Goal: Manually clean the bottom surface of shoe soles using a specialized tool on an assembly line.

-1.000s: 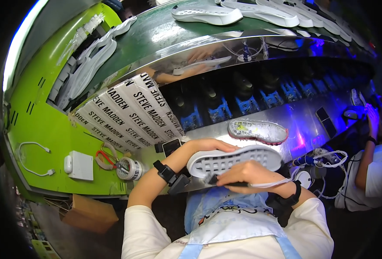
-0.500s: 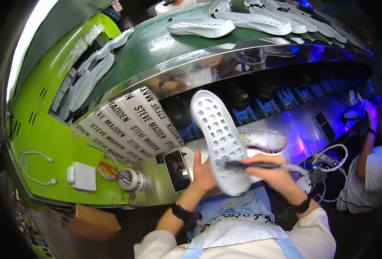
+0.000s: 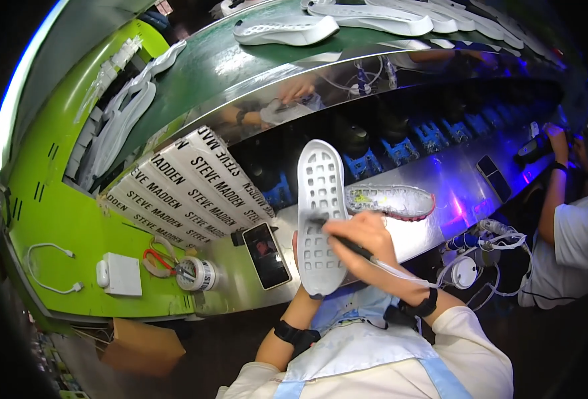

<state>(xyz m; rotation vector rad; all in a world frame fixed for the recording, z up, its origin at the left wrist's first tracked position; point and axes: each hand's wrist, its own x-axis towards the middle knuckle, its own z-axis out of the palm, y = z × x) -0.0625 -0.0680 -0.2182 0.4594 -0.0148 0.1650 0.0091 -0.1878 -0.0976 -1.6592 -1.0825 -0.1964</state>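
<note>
On the left, the phone [image 3: 266, 256] lies on the worktop [image 3: 233, 286], clear of the left forearm, which partly covered it one second ago. Next comes the left hand [image 3: 295, 248]: it is clamped on the white sole [image 3: 312, 247], from the left edge and behind, but most of its fingers are now hidden. The sole is above the near edge of the worktop, in front of the person's body. It has turned from lying crosswise to leaning, and now it points almost straight away from the body, with its grid of hollows facing up. The dark brush-like tool [image 3: 354, 248] has moved from the near end to about the middle, so I judge that the work has reached another part of this face. The right hand [image 3: 372, 241] is closed around the tool, apart from the left. Further right, the red-edged sole [image 3: 395, 203] remains lying on the worktop.
</note>
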